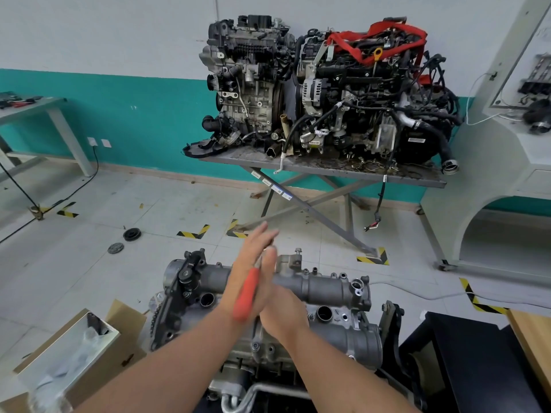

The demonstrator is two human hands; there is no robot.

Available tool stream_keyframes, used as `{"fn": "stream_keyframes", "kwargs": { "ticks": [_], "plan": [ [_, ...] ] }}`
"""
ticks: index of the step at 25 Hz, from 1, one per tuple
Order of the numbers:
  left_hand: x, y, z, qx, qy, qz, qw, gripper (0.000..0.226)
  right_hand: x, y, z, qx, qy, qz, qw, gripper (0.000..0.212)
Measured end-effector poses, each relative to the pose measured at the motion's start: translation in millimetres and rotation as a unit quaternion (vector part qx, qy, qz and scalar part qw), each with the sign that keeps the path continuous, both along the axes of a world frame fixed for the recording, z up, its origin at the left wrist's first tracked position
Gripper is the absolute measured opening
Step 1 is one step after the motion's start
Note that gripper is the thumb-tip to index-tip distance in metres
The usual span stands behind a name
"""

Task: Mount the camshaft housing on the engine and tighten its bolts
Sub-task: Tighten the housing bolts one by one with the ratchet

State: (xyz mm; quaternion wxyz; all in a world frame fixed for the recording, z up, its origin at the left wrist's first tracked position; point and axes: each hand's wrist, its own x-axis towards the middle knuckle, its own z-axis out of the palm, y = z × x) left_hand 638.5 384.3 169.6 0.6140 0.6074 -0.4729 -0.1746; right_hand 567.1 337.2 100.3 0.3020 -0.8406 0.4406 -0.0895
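So we've got the camshaft housing [301, 296] already sitting on top of the engine [268, 353], right below our hands, with its long axis running left to right across the view. The red-handled tool [246, 296] stands tilted between our two palms, handle low and toward us, its metal shaft pointing up and away from the housing's near side toward its far edge. Left hand [250, 263] and right hand [280, 305] are both flat, fingers [262, 236] straight, pressing the handle between the palms rather than curling round it, which looks to us like the roll-it-between-your-palms way of spinning a bolt down. We can't see the tip or which bolt it's on, because the hands cover it. One bolt [297, 252] stands proud at the far edge of the housing, just beyond the fingertips, so we'd guess the bolts aren't all down yet. Both hands are about equally near. Left of the housing there's an open cardboard box [74, 353]. Well beyond the housing, against the wall, a scissor-leg table [328, 169] carries two more complete engines [322, 90], and the tiled floor [149, 204] between has hazard tape corners.
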Motion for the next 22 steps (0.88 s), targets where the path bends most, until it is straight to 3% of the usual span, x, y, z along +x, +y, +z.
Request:
{"fn": "stream_keyframes", "kwargs": {
  "ticks": [2,5,7,9,12,14,16,17,19,21,22],
  "plan": [
    [-8,-6,7,0.034,0.175,0.014,0.984,0.03,0,-2,0,0.011,0.021,0.005,1.0,0.026],
    [1,-16,17,0.055,0.369,0.032,0.927,0.038,1,-4,-5,0.008,0.024,0.002,1.0,0.029],
    [15,-19,23,0.09,0.411,0.045,0.906,0.035,1,-3,-7,0.0,0.023,0.006,1.0,0.028],
    [25,-23,32,0.167,0.376,0.041,0.911,0.022,2,-3,-8,-0.004,0.024,0.007,1.0,0.028],
    [31,-27,52,0.297,0.231,-0.002,0.927,0.01,1,-3,-9,-0.004,0.018,0.008,1.0,0.026],
    [33,-28,65,0.365,0.07,-0.038,0.928,0.011,0,-2,-9,-0.006,0.016,0.01,1.0,0.026],
    [31,-30,74,0.403,-0.148,-0.042,0.902,0.015,0,-1,-9,-0.009,0.017,0.013,1.0,0.026],
    [29,-30,76,0.411,-0.281,-0.032,0.867,0.016,1,-1,-7,-0.009,0.019,0.014,1.0,0.026],
    [23,-27,70,0.371,-0.516,0.005,0.772,0.016,1,-2,-7,-0.008,0.018,0.018,1.0,0.027],
    [16,-17,56,0.26,-0.619,0.044,0.74,0.01,-1,0,-7,-0.01,0.021,0.027,0.999,0.029],
    [16,-12,48,0.191,-0.631,0.069,0.749,0.011,-1,-1,-7,-0.013,0.02,0.032,0.999,0.031]
  ]
}}
